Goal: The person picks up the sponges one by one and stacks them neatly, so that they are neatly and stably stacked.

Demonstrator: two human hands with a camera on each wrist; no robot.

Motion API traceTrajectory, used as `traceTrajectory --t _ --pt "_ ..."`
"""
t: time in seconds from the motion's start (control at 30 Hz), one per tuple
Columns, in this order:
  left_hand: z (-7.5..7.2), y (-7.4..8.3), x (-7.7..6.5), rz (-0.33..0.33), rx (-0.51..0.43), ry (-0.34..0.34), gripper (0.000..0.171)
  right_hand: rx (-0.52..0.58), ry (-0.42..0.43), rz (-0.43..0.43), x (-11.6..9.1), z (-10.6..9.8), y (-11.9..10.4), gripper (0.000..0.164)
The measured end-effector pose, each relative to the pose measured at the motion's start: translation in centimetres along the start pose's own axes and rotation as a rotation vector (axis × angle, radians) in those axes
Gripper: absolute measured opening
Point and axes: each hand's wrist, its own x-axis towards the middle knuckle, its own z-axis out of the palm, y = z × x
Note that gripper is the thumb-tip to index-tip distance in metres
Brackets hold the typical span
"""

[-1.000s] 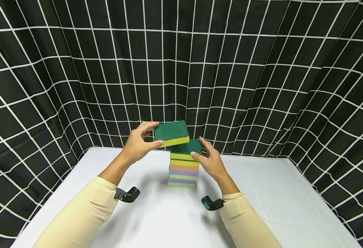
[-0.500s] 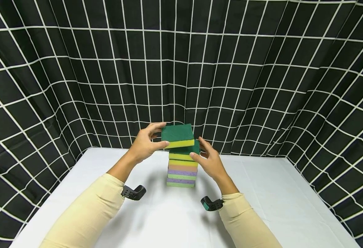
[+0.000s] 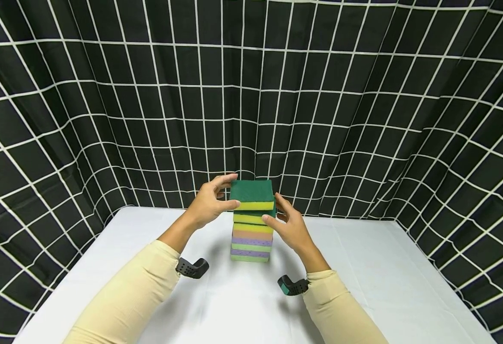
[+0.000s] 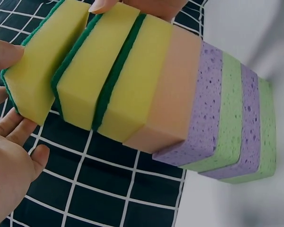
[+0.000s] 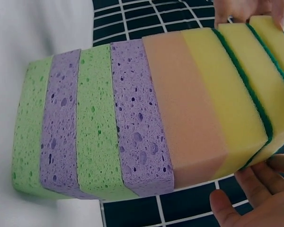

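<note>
My left hand [image 3: 211, 201] pinches a yellow sponge [image 3: 254, 206] with a green scouring top by its left end, thumb in front and fingers behind. It is over a stack of several sponges; a narrow wedge of space shows under it in the left wrist view. The sponge directly below, also yellow and green [image 4: 97, 71], tops the stack. My right hand [image 3: 293, 228] grips that one at its right end, thumb on the front face. Further down come a yellow layer, a peach layer [image 5: 184, 104], then purple and green porous sponges [image 5: 97, 118], roughly aligned.
The stack stands on a white-covered table [image 3: 341, 248]. A black curtain with a white grid [image 3: 255, 95] hangs behind and along both sides. Black wrist-worn devices [image 3: 193, 268] stick out inward from both sleeves.
My left hand has moved right and downward, bringing its sponge from a tilted position off to the left into near alignment over the stack. My right hand has stayed at the stack.
</note>
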Motion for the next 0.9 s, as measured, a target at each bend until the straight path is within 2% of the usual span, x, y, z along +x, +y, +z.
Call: traceTrajectory --t 0.27,0.9 --pt "0.30 -0.17 0.30 0.025 -0.026 -0.004 0.067 0.006 -0.001 -0.028 0.08 0.08 -0.07 0.070" --pt "0.92 -0.56 0.43 -0.009 -0.060 -0.047 0.068 0.038 0.012 -0.070 0.10 0.26 0.40 0.067"
